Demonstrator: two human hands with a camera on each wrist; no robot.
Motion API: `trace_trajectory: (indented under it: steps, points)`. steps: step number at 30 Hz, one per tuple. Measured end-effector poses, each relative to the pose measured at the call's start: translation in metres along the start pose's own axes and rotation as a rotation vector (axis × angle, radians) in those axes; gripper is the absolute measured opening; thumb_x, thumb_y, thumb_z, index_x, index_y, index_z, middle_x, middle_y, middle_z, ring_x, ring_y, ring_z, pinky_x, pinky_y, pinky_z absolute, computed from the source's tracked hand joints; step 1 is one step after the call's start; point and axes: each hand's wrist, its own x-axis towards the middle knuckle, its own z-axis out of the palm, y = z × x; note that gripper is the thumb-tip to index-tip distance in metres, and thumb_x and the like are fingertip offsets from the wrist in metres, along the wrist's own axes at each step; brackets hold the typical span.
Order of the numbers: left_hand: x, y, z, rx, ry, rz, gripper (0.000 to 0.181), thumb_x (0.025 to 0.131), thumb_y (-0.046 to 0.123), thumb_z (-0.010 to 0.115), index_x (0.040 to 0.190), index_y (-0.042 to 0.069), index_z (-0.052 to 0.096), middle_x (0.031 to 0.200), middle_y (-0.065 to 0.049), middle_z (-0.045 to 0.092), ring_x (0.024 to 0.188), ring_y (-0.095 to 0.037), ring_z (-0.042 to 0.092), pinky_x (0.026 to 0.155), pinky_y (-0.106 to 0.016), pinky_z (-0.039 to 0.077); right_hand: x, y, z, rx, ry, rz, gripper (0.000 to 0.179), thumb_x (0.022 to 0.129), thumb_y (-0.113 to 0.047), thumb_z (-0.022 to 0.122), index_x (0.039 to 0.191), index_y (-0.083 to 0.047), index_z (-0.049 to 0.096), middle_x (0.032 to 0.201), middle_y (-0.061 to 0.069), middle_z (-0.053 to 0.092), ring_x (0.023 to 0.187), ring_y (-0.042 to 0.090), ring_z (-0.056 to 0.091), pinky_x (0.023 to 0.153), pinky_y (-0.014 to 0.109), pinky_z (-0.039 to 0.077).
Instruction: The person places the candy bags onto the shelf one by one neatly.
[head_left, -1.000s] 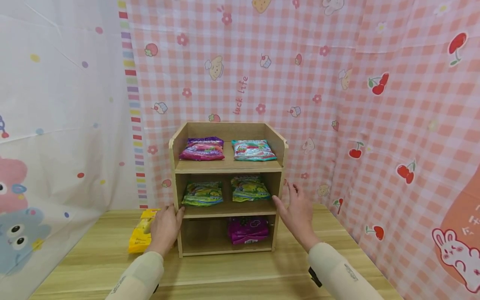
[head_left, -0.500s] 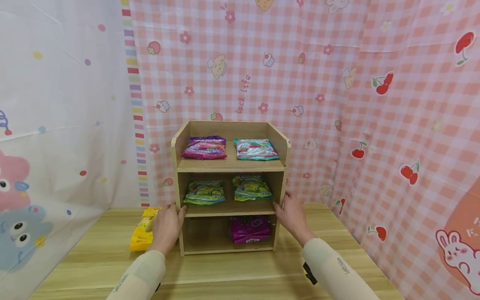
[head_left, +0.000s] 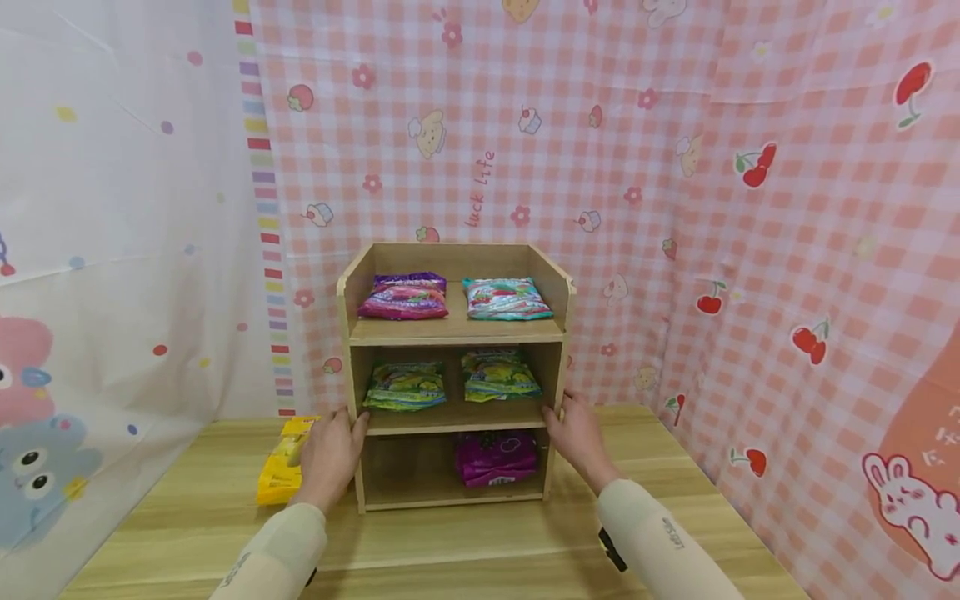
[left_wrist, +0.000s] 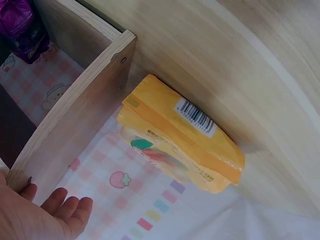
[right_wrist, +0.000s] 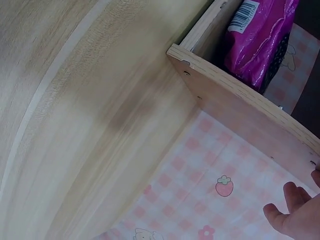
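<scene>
A small three-tier wooden shelf (head_left: 457, 333) stands upright on the table. My left hand (head_left: 328, 458) grips its left side panel at middle-tier height, thumb over the front edge, index fingertip on the outer face; the other fingers curve away from the wood in the left wrist view. On the opposite side my right hand (head_left: 581, 437) holds the right panel the same way. Up top lie a pink-purple candy bag (head_left: 405, 298) and a teal-white one (head_left: 507, 300). Two green bags, left (head_left: 406, 387) and right (head_left: 498, 377), fill the middle tier. A magenta bag (head_left: 497, 461) sits at bottom right.
Left of the shelf, partly behind my left hand, a yellow bag (left_wrist: 185, 135) rests on the wood-grain table (head_left: 450, 558). A pink checked cloth (head_left: 465, 125) hangs close behind and on the right. A white dotted cloth (head_left: 135, 208) hangs at left.
My right hand has come in from beside the shelf, fingers spread, to hold its right panel. My left hand stays on the left panel, and the bags lie as before.
</scene>
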Motion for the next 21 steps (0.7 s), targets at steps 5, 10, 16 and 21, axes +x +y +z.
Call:
trace_trajectory:
  steps: [5,10,16,21]
  points:
    - [0.001,-0.003,0.002,0.006,-0.028,0.002,0.049,0.104,0.036,0.048,0.122,-0.008,0.06,0.119,-0.028,0.058,0.102,-0.048,0.057,0.082,-0.062,0.048,0.0,0.0,-0.001,-0.002,-0.005,0.004,0.034,0.095,-0.014,0.063,0.117,0.012,0.065,0.129,0.033,0.055,0.12,0.047,0.053,0.1,0.057,0.042]
    - [0.0,-0.008,0.004,0.014,-0.05,0.017,0.056,0.105,0.039,0.044,0.134,-0.008,0.053,0.128,-0.029,0.055,0.112,-0.048,0.053,0.089,-0.064,0.045,-0.001,-0.001,-0.002,0.0,-0.011,0.009,0.035,0.095,-0.014,0.063,0.119,0.011,0.065,0.131,0.033,0.054,0.122,0.046,0.052,0.102,0.056,0.041]
    - [-0.003,-0.014,0.007,0.024,-0.006,0.067,0.051,0.105,0.035,0.044,0.129,-0.008,0.057,0.124,-0.028,0.058,0.108,-0.047,0.056,0.086,-0.063,0.046,-0.003,-0.001,-0.001,-0.001,-0.033,0.025,0.036,0.096,-0.016,0.062,0.122,0.008,0.065,0.133,0.032,0.052,0.123,0.046,0.052,0.101,0.056,0.041]
    - [-0.004,-0.017,0.01,0.041,0.035,0.126,0.045,0.104,0.031,0.045,0.122,-0.008,0.06,0.118,-0.027,0.06,0.102,-0.046,0.057,0.083,-0.061,0.046,-0.002,-0.001,-0.002,0.01,-0.031,0.039,0.036,0.097,-0.018,0.062,0.123,0.007,0.065,0.134,0.031,0.052,0.124,0.045,0.051,0.102,0.056,0.041]
